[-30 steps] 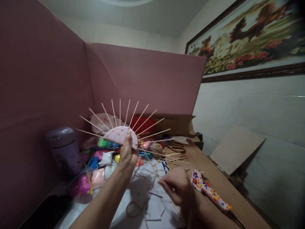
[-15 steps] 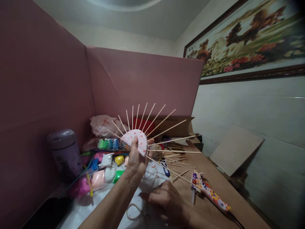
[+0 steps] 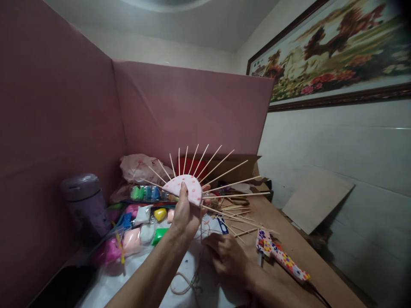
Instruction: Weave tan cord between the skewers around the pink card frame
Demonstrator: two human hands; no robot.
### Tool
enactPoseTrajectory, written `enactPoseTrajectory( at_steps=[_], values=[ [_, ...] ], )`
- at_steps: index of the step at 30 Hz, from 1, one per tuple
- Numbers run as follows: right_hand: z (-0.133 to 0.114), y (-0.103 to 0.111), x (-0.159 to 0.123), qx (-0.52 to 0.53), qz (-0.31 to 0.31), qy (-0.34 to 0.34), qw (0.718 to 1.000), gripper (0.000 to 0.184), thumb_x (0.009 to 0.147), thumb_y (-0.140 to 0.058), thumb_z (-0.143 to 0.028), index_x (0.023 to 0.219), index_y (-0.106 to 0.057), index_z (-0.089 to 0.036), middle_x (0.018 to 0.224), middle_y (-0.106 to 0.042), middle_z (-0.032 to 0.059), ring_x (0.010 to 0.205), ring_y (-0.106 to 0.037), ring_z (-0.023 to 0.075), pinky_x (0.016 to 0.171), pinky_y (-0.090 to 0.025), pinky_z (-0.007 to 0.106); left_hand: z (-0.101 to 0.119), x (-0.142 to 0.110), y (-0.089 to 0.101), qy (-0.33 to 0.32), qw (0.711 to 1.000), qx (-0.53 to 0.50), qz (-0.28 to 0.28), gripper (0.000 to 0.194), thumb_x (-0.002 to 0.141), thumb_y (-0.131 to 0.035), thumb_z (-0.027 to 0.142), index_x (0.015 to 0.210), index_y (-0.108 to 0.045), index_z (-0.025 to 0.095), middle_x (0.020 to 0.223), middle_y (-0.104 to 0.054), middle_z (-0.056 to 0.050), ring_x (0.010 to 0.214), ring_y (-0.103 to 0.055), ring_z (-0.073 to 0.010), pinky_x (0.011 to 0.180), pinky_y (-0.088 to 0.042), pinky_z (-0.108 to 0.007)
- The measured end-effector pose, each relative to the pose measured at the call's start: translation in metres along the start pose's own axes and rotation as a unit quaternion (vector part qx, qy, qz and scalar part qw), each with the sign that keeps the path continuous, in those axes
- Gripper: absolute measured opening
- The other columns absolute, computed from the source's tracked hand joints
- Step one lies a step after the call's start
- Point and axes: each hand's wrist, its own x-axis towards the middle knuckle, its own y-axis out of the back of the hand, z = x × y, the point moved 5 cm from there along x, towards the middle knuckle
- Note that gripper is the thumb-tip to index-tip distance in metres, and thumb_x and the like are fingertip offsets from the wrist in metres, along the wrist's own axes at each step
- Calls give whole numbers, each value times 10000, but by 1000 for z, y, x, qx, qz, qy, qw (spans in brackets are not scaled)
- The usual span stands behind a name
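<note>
Spotted half-disc (image 3: 194, 187) with sticks (image 3: 217, 167) is clamped in left hand (image 3: 184, 216); curled right hand (image 3: 227, 255) pinches twine (image 3: 201, 226).

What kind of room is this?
Probably a craft corner in a home: bright packets of what looks like modelling clay, loose thin sticks and a flower-patterned glue gun, it seems, share the worktop.

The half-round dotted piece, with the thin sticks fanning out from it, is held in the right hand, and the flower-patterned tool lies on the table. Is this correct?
Not quite: the head view shows the half-round dotted piece in the left hand, not the right hand. The thin sticks and the flower-patterned tool are as you say.
</note>
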Motion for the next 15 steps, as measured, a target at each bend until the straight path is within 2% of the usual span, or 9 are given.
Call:
enactPoseTrajectory(
  at_steps=[2, 5, 11, 15],
  values=[
    [-1, 2, 0, 16, 4, -13, 1000, 269, 677, -443, -87, 895, -562, -191, 827, -620, 44, 761, -562, 156, 680, -384, 239, -1, 2, 0, -9, 1000, -13, -8, 416, 846, -350, 450, 990, -551, 115, 749, -661, -94, 461, -576, -119, 351, -388, -174],
    [0, 0, 0, 8, -16, -28, 999, 179, 695, -436, -100, 811, -541, -186, 764, -611, 28, 713, -548, 145, 654, -372, 234, -2, 5, 1, -15, 999, -27, -18, 367, 842, -377, 432, 935, -548, 120, 766, -655, -96, 476, -574, -117, 353, -381, -169],
    [-2, -9, -1, -30, -41, 30, 998, 164, 682, -452, -136, 794, -554, -196, 668, -604, 9, 605, -528, 131, 552, -311, 236, -5, 8, 4, -8, 1000, -16, 1, 222, 837, -438, 308, 849, -541, 112, 697, -639, -90, 462, -560, -111, 341, -354, -154],
    [-4, -7, 0, -34, -38, 32, 998, 165, 674, -442, -125, 776, -551, -196, 641, -601, 5, 578, -533, 132, 523, -286, 240, -9, 7, 6, 9, 1000, -27, 3, 249, 815, -467, 370, 811, -540, 132, 664, -638, -72, 472, -574, -124, 364, -385, -171]
  ],
)
